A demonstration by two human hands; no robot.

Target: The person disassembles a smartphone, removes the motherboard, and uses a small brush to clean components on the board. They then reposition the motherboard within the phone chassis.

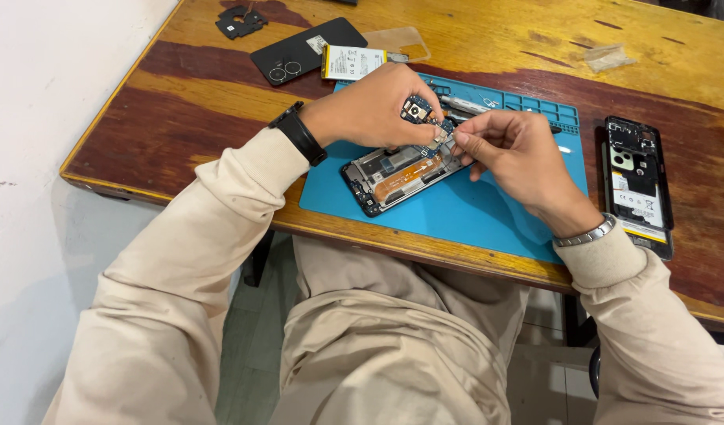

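Our left hand [373, 106] pinched the small circuit board [419, 110] at 12 o'clock of the opened phone [401, 175]; our right hand [511, 153] gripped its connector [441, 135] on the blue mat [472, 216].

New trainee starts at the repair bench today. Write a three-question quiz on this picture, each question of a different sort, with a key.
1. True or false: the opened phone lies on the blue mat.
2. What does the left hand hold above the opened phone?
A. a small circuit board
B. a screwdriver
C. a battery
3. Fill in: a second opened phone lies on the wooden table, off the mat on the person's ___ side.

Key:
1. True.
2. A: the small circuit board sits in its fingers, while the right hand pinches a tiny part beside it.
3. Right.
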